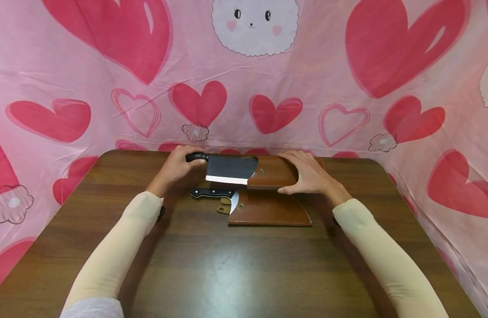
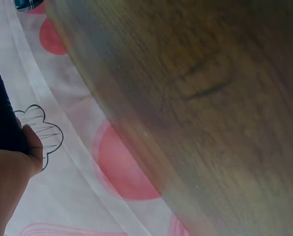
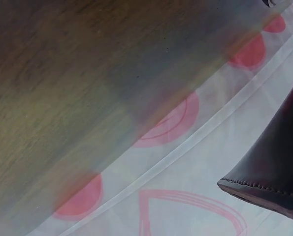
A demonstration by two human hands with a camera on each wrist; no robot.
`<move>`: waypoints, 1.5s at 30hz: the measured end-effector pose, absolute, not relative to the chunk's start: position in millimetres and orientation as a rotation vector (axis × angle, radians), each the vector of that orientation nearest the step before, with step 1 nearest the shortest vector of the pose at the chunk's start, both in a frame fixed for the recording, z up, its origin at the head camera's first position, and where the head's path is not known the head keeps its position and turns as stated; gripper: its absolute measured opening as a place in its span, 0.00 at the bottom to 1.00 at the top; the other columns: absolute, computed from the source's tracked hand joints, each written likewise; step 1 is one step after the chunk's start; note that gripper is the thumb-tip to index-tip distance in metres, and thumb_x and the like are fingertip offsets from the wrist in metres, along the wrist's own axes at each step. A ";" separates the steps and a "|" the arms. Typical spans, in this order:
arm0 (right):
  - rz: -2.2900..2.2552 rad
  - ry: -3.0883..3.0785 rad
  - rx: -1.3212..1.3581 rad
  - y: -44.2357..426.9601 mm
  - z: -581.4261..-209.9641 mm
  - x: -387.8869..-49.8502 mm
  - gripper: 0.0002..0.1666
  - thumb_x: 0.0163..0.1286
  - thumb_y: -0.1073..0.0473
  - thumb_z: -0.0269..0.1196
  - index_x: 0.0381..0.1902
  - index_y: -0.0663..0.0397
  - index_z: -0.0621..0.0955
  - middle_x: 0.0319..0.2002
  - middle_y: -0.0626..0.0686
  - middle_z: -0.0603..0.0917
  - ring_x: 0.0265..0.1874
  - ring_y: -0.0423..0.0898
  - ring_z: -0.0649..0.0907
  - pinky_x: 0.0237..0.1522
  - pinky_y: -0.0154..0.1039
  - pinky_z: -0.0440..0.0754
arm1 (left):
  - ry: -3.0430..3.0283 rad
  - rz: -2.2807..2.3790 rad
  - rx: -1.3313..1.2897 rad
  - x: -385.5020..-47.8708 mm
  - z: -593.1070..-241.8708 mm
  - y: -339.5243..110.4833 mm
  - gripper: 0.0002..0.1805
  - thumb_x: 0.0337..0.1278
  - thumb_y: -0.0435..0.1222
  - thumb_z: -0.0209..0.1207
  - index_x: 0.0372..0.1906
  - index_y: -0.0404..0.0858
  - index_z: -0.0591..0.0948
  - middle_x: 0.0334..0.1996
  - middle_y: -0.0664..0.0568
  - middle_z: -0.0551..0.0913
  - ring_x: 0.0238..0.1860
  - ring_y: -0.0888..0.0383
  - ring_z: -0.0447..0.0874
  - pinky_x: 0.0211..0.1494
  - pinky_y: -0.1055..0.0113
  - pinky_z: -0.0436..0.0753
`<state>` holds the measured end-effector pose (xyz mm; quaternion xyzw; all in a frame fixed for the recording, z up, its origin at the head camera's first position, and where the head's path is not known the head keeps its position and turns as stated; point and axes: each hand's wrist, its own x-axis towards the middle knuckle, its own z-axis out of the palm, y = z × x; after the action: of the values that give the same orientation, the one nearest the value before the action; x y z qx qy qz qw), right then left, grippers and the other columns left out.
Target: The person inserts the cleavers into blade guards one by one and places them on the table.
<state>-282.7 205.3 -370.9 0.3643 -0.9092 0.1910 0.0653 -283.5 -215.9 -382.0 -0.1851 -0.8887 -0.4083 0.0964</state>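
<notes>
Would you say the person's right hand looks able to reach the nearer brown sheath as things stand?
Probably yes, once it lets go: the right hand grips the farther sheath, but the nearer sheath lies close by on the table, with nothing seen lying on it.

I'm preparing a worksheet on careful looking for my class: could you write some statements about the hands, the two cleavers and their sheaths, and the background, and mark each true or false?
1. The left hand holds the black handle of the farther cleaver. True.

2. The right hand touches nothing. False: the right hand grips the farther sheath, which is brown.

3. The farther cleaver is only partly covered by the farther sheath. True.

4. The nearer cleaver is completely out of its cover. False: only a strip of its blade shows beside the nearer sheath.

5. The cloth behind the table is plain green. False: it is pink and printed with hearts.
</notes>
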 end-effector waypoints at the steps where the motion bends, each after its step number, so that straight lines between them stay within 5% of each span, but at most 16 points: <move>1: 0.576 -2.743 1.099 205.2 -370.8 -282.6 0.63 0.44 0.29 0.76 0.74 0.49 0.68 0.70 0.55 0.70 0.69 0.55 0.67 0.66 0.63 0.59 | -2.633 -1.204 -0.551 -283.8 -382.4 -215.6 0.18 0.59 0.31 0.70 0.54 0.32 0.85 0.50 0.39 0.84 0.51 0.44 0.73 0.57 0.47 0.73; 45: 0.589 -2.804 1.071 189.6 -369.3 -280.8 0.63 0.45 0.29 0.75 0.75 0.51 0.68 0.70 0.55 0.70 0.68 0.54 0.67 0.68 0.63 0.59 | -2.645 -1.132 -0.589 -281.8 -380.6 -193.6 0.16 0.60 0.32 0.70 0.52 0.34 0.86 0.49 0.40 0.85 0.54 0.43 0.72 0.60 0.46 0.68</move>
<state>-280.8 189.6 -369.3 0.3500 -0.9158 0.1924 0.0415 -281.8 -193.6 -380.6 -0.1996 -0.8959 -0.3834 0.1022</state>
